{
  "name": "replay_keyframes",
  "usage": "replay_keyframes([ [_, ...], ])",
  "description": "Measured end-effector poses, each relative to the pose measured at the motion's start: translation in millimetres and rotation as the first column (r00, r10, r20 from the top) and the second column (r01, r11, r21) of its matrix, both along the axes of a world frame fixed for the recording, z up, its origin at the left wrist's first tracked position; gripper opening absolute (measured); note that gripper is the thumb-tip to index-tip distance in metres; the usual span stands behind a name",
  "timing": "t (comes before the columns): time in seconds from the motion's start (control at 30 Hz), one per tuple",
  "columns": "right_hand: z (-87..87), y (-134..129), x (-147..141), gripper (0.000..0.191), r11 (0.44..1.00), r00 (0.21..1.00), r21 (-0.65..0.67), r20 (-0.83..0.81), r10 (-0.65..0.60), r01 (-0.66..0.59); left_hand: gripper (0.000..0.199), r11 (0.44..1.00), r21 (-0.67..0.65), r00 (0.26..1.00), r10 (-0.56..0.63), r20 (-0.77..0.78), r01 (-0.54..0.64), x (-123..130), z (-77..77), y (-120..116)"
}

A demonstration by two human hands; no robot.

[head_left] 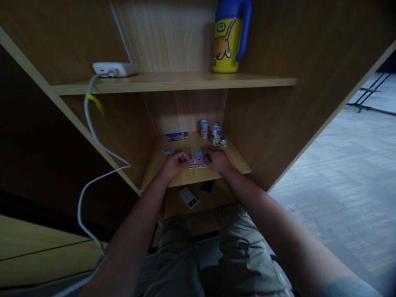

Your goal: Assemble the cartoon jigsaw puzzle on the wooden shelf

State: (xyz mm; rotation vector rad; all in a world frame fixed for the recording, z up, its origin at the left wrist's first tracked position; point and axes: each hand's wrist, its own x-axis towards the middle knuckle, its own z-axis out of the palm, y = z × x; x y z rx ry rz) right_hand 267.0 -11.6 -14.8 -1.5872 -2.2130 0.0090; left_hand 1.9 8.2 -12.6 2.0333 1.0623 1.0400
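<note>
A small, partly assembled jigsaw puzzle (199, 159) with a pink cartoon figure lies on the lower shelf between my hands. My left hand (176, 163) is at its left edge, thumb and fingers pinched together; whatever is between them is too small to name. At the right edge, my right hand (217, 160) rests with curled fingers, and its fingertips are partly hidden. Loose puzzle pieces (168, 151) lie beyond my left hand, and another small piece (191, 148) sits just behind the puzzle. Further back is a colourful picture strip (176, 137).
Two printed cans (204, 128) (216, 135) stand at the back right, beside a round lid (223, 142). Above, the upper shelf (173, 84) holds a yellow-blue mug (227, 45) and a white device (116, 69) with a hanging cable (88, 123). A power bank (188, 197) lies below.
</note>
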Motion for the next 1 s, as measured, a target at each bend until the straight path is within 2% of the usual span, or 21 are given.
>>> replay_keyframes([
  [0.2, -1.6, -0.1, 0.0, 0.030, 1.000, 1.000, 0.008, -0.002, -0.013, 0.013, 0.035, 1.000, -0.009, 1.000, -0.013, 0.004, 0.013, 1.2, -0.1, 0.1],
  [0.7, -0.4, 0.6, 0.7, 0.030, 1.000, 1.000, -0.010, 0.006, -0.012, 0.012, 0.026, 0.999, -0.021, 0.999, -0.043, -0.026, 0.042, 2.3, -2.0, -1.4],
  [1.0, -3.0, 2.3, 1.5, 0.033, 1.000, 1.000, -0.027, -0.006, -0.005, 0.005, 0.023, 0.998, -0.005, 0.997, -0.059, -0.047, 0.059, 3.0, -9.1, 1.1],
])
